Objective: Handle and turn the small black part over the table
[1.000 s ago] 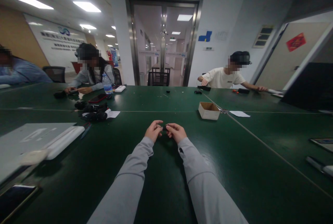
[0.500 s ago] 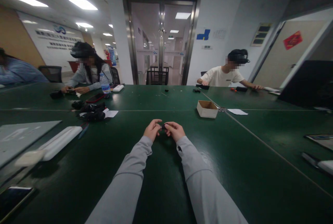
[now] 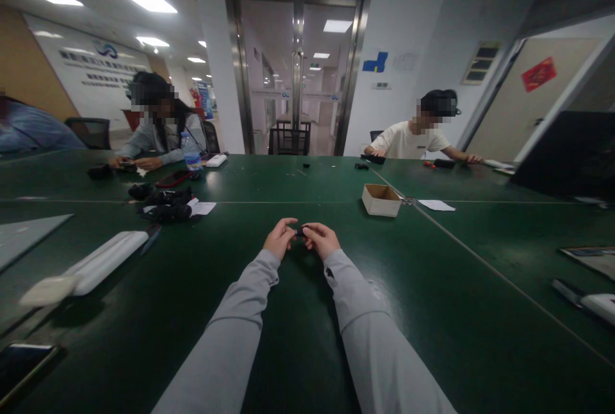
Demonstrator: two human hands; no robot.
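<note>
Above the green table (image 3: 307, 311), both hands meet around a small black object (image 3: 300, 231), too small to tell its kind. My right hand (image 3: 323, 240) pinches its right part between thumb and fingers. On the other side, my left hand (image 3: 278, 238) closes on the left end with its thumb and lower fingers. The left index finger is lifted and stretched out over the object. Parts of the object are hidden by the fingertips. An open cardboard box (image 3: 381, 201) stands ahead and to the right of the hands.
At left lie black gear (image 3: 168, 206), a long white case (image 3: 110, 260) and a phone (image 3: 26, 363). Across the table a person (image 3: 158, 125) sits near a water bottle (image 3: 191, 152); another person (image 3: 423, 129) works at the right. Small black pieces (image 3: 361, 166) lie farther back.
My left index finger has straightened and lifted a little off the black object. Both hands stay in nearly the same place, and the view has shifted slightly.
</note>
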